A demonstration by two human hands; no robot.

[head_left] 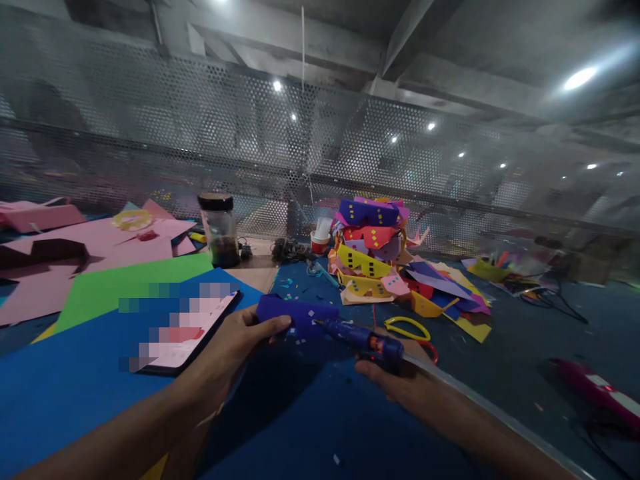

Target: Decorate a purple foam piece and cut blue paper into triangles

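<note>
Watching the head feed, I see the left hand (239,341) curled shut on a folded purple paper piece (300,313), thumb on top, pinching its near end. The right hand (400,381) is closed around the grip of a dark blue plastic hot glue gun (367,341), whose nozzle meets the purple piece. Both are over a large blue paper sheet (75,380) on the desk (525,347). Just behind the glue gun lie yellow-handled scissors (407,328); farther behind it stands a heap of multicoloured folded paper pieces (370,250). Left of the glue gun lies a flat dark phone (200,333); well right of it, a pink glue gun (595,390).
</note>
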